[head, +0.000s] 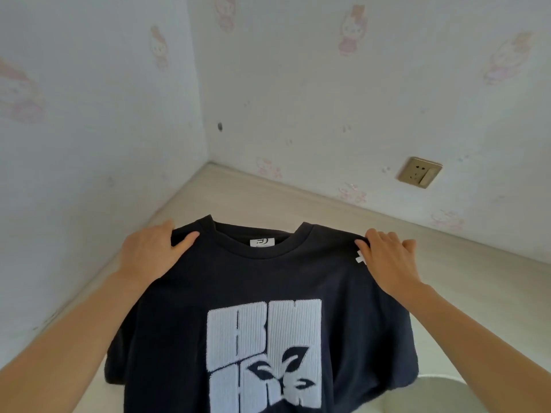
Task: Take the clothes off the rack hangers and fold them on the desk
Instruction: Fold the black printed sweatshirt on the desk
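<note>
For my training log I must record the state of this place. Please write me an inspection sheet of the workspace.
Surface: pale desk set in a wall corner; far part bare.
Job's things: black T-shirt with white printed graphic, front up, held out over the desk; no hanger seen.
Clutter: nothing seen.
Grippers: left hand grips the shirt's left shoulder; right hand grips the right shoulder.
Cables: nothing seen.
Surroundings: wallpaper with pink cartoon figures; wall socket on the right wall, nothing plugged in.
</note>
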Demonstrator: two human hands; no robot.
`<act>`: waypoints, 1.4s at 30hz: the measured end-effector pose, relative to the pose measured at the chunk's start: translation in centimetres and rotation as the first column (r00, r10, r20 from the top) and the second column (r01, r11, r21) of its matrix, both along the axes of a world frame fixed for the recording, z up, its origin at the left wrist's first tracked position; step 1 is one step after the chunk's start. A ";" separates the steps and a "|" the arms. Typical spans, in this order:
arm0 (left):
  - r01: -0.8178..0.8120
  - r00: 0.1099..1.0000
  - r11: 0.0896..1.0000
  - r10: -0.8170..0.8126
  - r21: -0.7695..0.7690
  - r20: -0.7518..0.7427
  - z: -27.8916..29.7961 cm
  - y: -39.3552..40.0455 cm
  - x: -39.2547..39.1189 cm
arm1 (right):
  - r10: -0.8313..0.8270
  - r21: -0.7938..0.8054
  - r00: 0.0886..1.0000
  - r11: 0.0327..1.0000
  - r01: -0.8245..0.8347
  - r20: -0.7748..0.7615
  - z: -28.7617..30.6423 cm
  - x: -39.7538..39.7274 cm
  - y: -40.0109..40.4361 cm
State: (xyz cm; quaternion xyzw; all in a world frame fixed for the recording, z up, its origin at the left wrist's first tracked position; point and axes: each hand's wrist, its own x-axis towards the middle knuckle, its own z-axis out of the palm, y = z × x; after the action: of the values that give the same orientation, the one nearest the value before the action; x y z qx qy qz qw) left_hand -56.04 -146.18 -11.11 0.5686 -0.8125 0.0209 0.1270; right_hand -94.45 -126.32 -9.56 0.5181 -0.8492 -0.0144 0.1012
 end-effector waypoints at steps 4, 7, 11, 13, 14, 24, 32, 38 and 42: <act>0.006 0.998 0.992 -0.014 0.127 0.065 -5.0 -5.9 -2.5 | -0.027 0.114 0.997 0.993 0.019 0.074 -4.1 -1.7 -6.6; 0.052 0.987 0.985 -0.076 0.165 0.140 -9.4 -9.5 -3.7 | -0.043 0.162 0.994 0.987 0.026 0.103 -7.7 -3.0 -10.4; 0.154 0.975 0.983 -0.168 0.102 0.149 -12.7 -13.8 -5.3 | -0.014 0.179 0.992 0.984 -0.008 0.125 -10.4 -4.9 -14.2; 0.170 0.974 0.983 -0.177 0.063 0.139 -14.3 -17.2 -6.6 | 0.005 0.153 0.987 0.988 -0.030 0.163 -11.8 -6.5 -17.3; 0.181 0.974 0.982 -0.186 0.047 0.130 -13.8 -18.1 -7.2 | 0.008 0.126 0.985 0.992 -0.030 0.175 -11.4 -6.8 -18.3; -0.004 1.000 1.000 0.004 0.005 0.026 -13.1 -28.5 -15.6 | 0.022 0.072 0.984 0.997 -0.035 0.177 -13.0 -12.2 -31.7; 0.163 0.963 0.910 -0.230 0.382 0.137 -17.2 -17.7 -19.8 | 0.111 0.262 0.972 0.951 -0.164 0.205 -16.6 -14.4 -24.2; 0.131 0.974 0.862 -0.205 0.489 0.099 -18.2 -10.5 -23.6 | 0.041 0.369 0.964 0.919 -0.140 0.264 -18.0 -19.2 -17.9; 0.062 0.989 0.851 -0.124 0.522 0.085 -18.0 -5.4 -27.1 | 0.024 0.446 0.936 0.875 -0.190 0.351 -18.1 -22.4 -15.5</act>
State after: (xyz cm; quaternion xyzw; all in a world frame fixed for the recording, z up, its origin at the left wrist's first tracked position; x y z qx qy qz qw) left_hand -83.12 -151.53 -29.13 0.5397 -0.8206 -0.1718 -0.0769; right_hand -116.81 -141.85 -27.70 0.5686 -0.7940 -0.1273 -0.1734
